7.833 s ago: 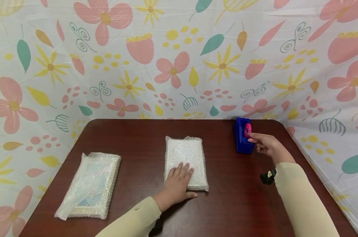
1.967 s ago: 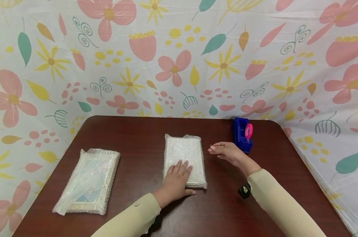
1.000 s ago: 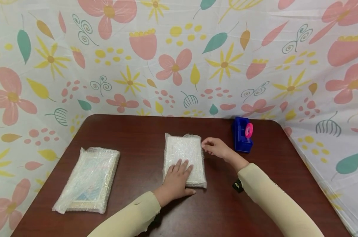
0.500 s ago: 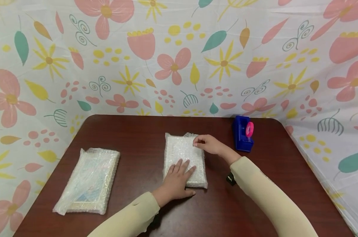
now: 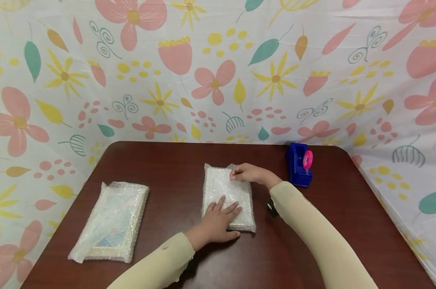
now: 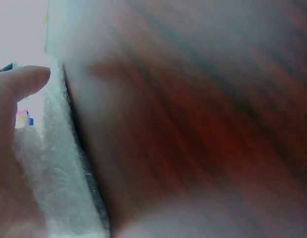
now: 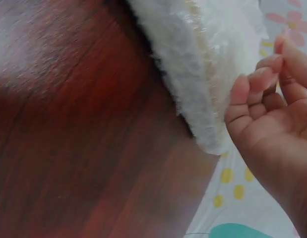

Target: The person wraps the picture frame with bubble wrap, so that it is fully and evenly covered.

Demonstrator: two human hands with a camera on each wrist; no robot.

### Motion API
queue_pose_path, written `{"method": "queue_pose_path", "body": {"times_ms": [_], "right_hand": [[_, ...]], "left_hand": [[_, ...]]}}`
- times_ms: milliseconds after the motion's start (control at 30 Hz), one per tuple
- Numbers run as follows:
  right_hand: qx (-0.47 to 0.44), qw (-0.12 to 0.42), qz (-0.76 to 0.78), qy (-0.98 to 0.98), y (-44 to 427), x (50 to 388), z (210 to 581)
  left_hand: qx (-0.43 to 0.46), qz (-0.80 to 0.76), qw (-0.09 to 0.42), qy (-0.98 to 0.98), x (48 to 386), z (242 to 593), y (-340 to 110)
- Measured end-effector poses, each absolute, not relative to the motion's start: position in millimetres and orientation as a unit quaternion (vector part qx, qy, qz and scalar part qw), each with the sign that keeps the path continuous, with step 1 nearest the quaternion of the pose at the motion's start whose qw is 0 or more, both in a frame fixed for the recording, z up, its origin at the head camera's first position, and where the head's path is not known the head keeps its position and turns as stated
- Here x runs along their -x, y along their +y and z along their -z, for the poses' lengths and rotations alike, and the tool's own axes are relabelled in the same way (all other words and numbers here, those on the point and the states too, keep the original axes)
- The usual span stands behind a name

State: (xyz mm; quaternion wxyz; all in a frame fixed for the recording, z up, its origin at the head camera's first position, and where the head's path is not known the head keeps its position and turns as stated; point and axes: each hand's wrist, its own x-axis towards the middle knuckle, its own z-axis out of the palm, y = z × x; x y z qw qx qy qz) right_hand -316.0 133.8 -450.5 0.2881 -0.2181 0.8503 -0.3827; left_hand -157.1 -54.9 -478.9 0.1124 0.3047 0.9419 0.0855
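A flat, frame-like item in bubble wrap [image 5: 219, 186] lies at the middle of the table. My left hand [image 5: 216, 222] rests on its lower half, fingers spread and straight, thumb past the near edge. Over its upper right part is my right hand [image 5: 252, 173], thumb and forefinger pinching a small clear strip of tape that hardly shows. In the right wrist view the other fingers of the right hand [image 7: 272, 109] are curled beside the bubble wrap [image 7: 193, 64]. Whether the tape touches the wrap I cannot tell.
A blue tape dispenser [image 5: 298, 168] with a pink-cored roll [image 5: 307, 159] stands at the back right. Another bubble-wrapped frame [image 5: 111, 220], with a bluish picture showing through, lies at the left of the dark wooden table [image 5: 167, 168]. A floral cloth [image 5: 218, 60] hangs behind.
My right hand has come from the tape dispenser leftward to over the wrapped item, pinching the tape. The left hand stays on the wrap, its fingers spread slightly more.
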Motion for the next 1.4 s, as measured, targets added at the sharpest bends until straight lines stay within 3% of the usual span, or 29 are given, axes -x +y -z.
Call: {"method": "queue_pose_path", "body": {"times_ms": [200, 333, 700, 1067, 1400], "right_hand": [[0.195, 0.314, 0.453, 0.811, 142, 315, 456], [0.197, 0.310, 0.471, 0.802, 143, 314, 459], [0.233, 0.285, 0.348, 0.862, 136, 316, 452], [0.299, 0.255, 0.224, 0.892, 125, 320, 445], [0.279, 0.236, 0.198, 0.910, 118, 321, 447]], "left_hand": [[-0.315, -0.092, 0.071, 0.942, 161, 483, -52], [-0.270, -0.113, 0.050, 0.955, 168, 483, -44], [-0.215, -0.063, 0.084, 0.971, 185, 484, -27], [-0.221, -0.026, 0.061, 0.973, 184, 485, -28], [-0.215, -0.022, 0.061, 0.974, 183, 487, -27]]}}
